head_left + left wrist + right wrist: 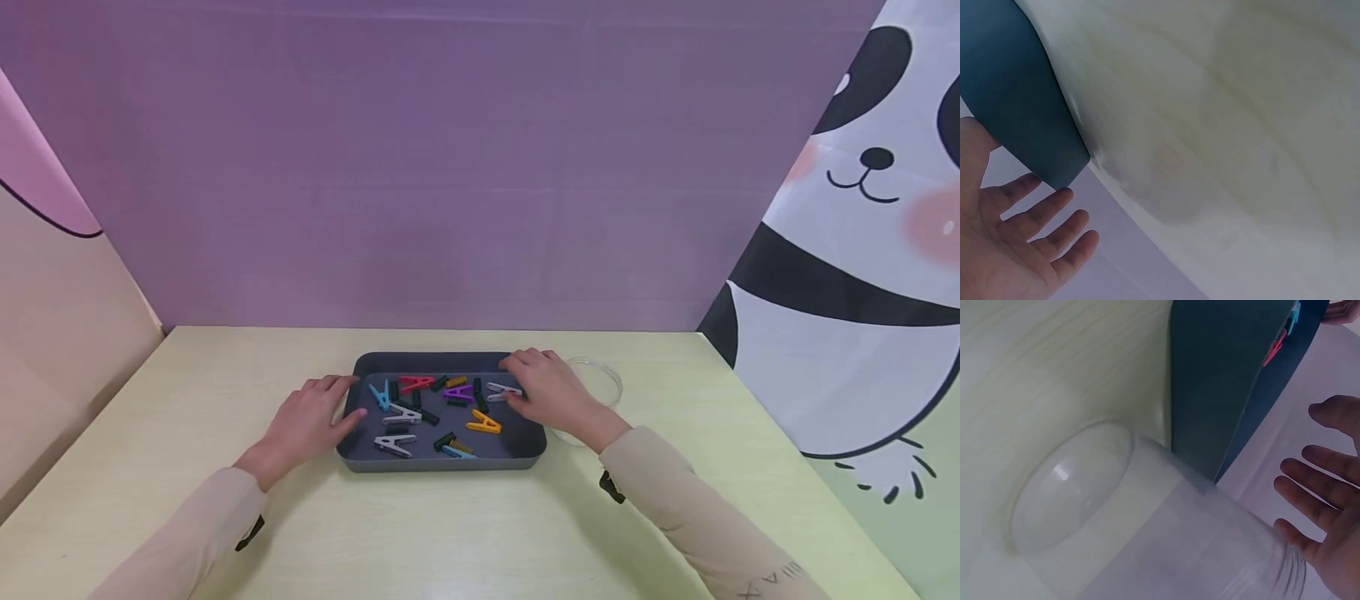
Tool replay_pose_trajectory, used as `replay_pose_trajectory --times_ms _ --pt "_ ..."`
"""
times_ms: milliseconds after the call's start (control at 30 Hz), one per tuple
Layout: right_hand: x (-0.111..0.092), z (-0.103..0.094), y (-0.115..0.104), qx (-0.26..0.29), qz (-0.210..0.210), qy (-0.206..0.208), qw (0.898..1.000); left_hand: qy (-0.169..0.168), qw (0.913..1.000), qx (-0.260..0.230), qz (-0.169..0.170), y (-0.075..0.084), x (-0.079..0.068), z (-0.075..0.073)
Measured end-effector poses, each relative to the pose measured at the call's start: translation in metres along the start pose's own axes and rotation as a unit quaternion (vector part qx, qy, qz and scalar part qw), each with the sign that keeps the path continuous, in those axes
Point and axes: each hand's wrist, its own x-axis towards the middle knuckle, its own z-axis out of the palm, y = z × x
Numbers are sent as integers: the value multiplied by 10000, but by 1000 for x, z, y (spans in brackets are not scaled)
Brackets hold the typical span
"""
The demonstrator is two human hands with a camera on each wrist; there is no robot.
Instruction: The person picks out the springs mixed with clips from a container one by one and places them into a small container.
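Observation:
A dark grey tray lies on the table, holding several plastic clips: a red clip, a yellow clip, a purple clip, plus blue and pale grey ones. Small dark ribbed pieces are scattered among them. At the tray's left side is my left hand, its thumb reaching over the rim; fingers look extended in the left wrist view. My right hand is over the right rim, fingertips near a pale clip. In the right wrist view its fingers are spread and grip nothing.
A clear plastic jar stands just right of the tray, partly behind my right hand in the head view. The wooden table meets a purple backdrop at its far edge. A panda picture covers the right wall.

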Motion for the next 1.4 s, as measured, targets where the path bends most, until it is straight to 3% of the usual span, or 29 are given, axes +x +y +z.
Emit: replay_pose_trajectory --times_ms 467,700,1133,1400 --pt "11 21 -8 234 -121 -619 9977 -197 9996 203 53 -4 2 5" --pt "13 31 -9 266 -254 -765 9964 -109 9992 376 78 -5 3 8" --pt "19 41 -7 214 -124 -1244 9919 -34 9986 512 85 -4 4 7" --pt "20 48 -5 194 -119 -1237 9921 -81 9987 496 51 -3 4 8"
